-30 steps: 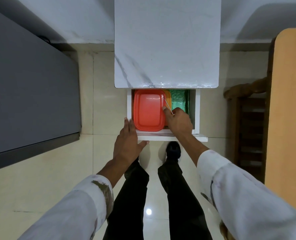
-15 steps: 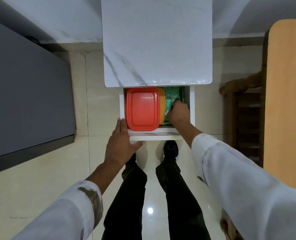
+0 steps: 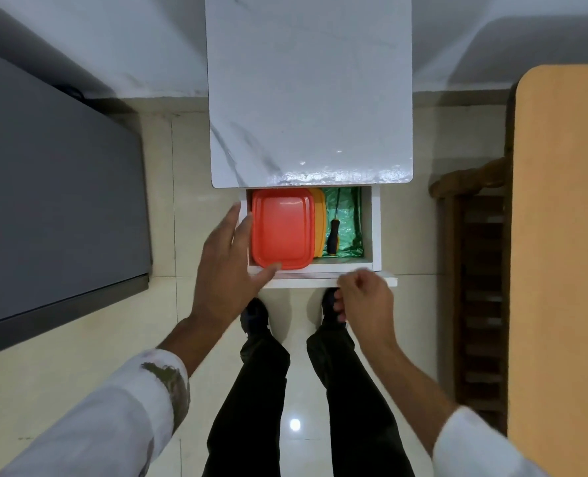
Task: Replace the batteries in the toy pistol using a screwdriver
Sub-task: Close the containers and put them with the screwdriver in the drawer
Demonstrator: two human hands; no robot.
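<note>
Marble desk (image 3: 306, 98) over open drawer (image 3: 375, 232) holding red box (image 3: 282, 228). Left hand (image 3: 227, 263), fingers straight, rests at the drawer's edge; right hand (image 3: 364, 301) has withdrawn, fingers curled, empty. Screwdriver (image 3: 333, 235) now lies released in the drawer, probably being put away.

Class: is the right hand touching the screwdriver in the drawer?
Apart. The head view shows the right hand outside the drawer front, the screwdriver lying inside.

Right hand (image 3: 364, 301) off screwdriver (image 3: 332, 235)
</note>
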